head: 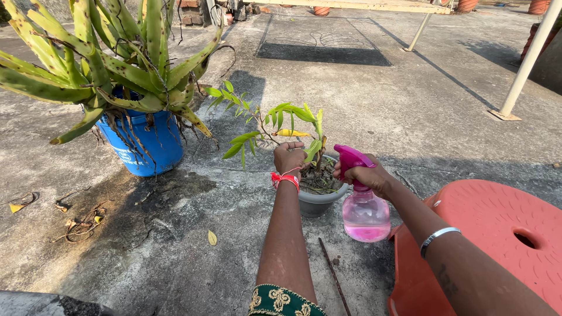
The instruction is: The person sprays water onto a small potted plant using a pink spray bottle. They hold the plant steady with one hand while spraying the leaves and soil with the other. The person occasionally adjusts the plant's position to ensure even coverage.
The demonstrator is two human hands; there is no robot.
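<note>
My right hand [370, 177] grips a pink spray bottle [365, 215] by its trigger head, nozzle turned toward a small plant [275, 120] in a grey pot [319, 202]. The bottle's clear body holds a little pink liquid. My left hand [289, 158], with a red thread at the wrist, is closed around the plant's thin stem and leaves just above the pot's soil. A silver bangle sits on my right wrist.
A large aloe plant [111, 58] in a blue bucket [140, 143] stands at the left. A red plastic stool [492, 240] lies at the lower right. A thin stick [333, 275] and dry leaves lie on the concrete floor. White metal legs [527, 64] stand at the far right.
</note>
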